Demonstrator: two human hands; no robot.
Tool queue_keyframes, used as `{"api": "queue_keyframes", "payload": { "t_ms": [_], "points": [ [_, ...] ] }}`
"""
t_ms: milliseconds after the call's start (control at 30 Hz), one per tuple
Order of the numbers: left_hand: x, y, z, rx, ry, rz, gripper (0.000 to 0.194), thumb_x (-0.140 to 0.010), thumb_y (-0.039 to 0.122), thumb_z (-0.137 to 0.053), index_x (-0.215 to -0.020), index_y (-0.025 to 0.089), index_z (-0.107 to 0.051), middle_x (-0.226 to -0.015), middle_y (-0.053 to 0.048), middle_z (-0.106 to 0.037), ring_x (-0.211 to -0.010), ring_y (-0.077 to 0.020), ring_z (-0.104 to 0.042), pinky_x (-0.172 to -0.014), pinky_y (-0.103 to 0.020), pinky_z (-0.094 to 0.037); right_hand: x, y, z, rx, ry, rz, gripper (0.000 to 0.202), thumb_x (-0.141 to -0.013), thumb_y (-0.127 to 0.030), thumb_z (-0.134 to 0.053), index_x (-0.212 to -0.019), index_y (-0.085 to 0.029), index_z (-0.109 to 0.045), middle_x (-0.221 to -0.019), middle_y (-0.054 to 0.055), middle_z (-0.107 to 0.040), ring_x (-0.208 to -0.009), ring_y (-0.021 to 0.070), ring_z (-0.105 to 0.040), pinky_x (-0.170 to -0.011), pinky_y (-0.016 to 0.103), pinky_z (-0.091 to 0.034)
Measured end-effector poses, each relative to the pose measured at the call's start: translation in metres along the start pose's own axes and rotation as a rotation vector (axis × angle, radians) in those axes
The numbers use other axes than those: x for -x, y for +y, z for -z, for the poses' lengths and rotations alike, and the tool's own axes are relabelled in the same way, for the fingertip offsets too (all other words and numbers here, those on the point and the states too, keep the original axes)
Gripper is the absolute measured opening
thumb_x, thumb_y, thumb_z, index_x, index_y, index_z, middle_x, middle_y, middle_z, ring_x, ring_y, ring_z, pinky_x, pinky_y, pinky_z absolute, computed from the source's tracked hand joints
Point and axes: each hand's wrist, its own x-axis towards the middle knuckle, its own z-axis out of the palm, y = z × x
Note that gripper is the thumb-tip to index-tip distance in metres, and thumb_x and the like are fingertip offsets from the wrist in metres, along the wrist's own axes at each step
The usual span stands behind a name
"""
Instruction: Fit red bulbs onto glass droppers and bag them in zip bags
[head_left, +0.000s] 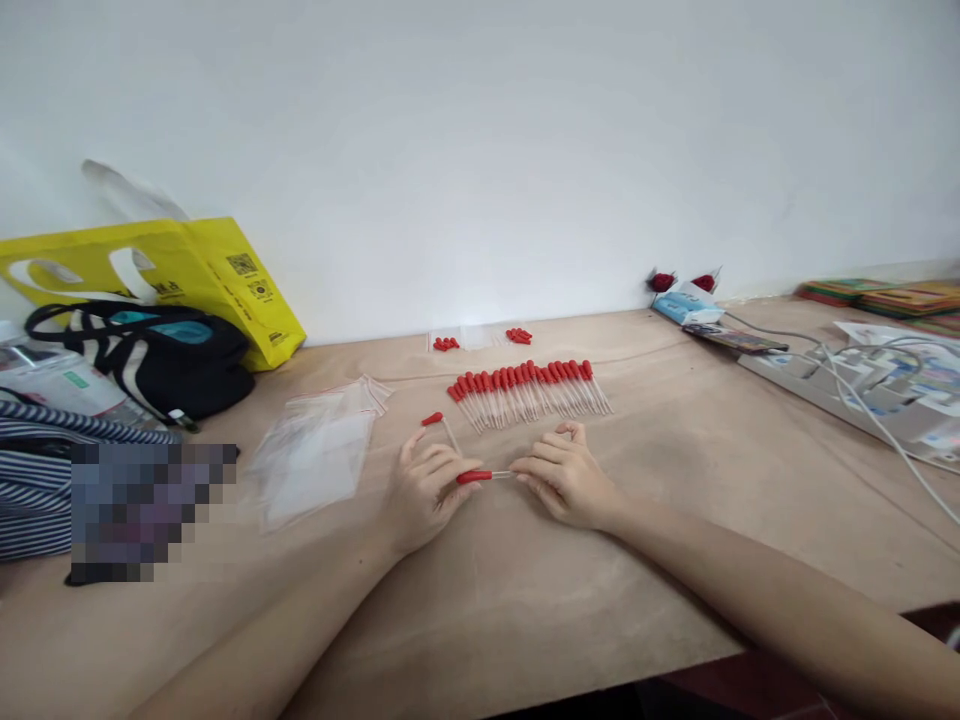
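Note:
Between my hands lies a dropper (475,477) with a red rubber bulb and a thin clear tube, held roughly level. My left hand (431,490) pinches the bulb end. Fingers of my right hand (562,475) close on the tube's other end, covering its tip. A second dropper (433,419) slants just behind my left fingers; whether they touch it I cannot tell. Farther back, a row of several droppers (517,385) lies side by side, red bulbs away from me. Clear zip bags (319,455) are spread left of my left hand.
Near the wall are two small groups of red bulbs (445,344) (518,336) on clear bags. A yellow bag (247,290) and a black bag (195,360) stand at left. On the right are a power strip (840,390), cables, a blue tissue pack (688,304) and artificial roses (661,281).

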Motion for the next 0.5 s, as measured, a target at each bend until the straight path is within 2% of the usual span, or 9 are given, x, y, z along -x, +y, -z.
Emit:
{"api": "queue_keyframes", "payload": {
  "t_ms": [200, 500],
  "points": [
    [0.001, 0.006, -0.002, 0.046, -0.012, 0.014, 0.011, -0.079, 0.030, -0.056, -0.087, 0.027, -0.064, -0.076, 0.004, -0.068, -0.078, -0.0148, -0.059, -0.099, -0.045, -0.016, 0.002, 0.001, 0.001, 0.045, -0.022, 0.009, 0.022, -0.086, -0.029, -0.044, -0.085, -0.021, -0.065, -0.071, 0.001, -0.063, -0.072, 0.0138, -0.047, -0.082, 0.037, -0.019],
    [0.003, 0.012, -0.010, 0.131, 0.024, 0.014, 0.012, -0.081, 0.026, -0.052, -0.076, 0.021, -0.061, -0.063, 0.004, -0.066, -0.067, -0.0141, -0.059, -0.094, -0.044, -0.020, -0.001, -0.013, -0.005, -0.006, 0.082, 0.053, 0.021, -0.084, -0.023, -0.044, -0.074, -0.017, -0.062, -0.059, -0.001, -0.056, -0.065, 0.0113, -0.043, -0.079, 0.036, -0.020]
  ]
}}
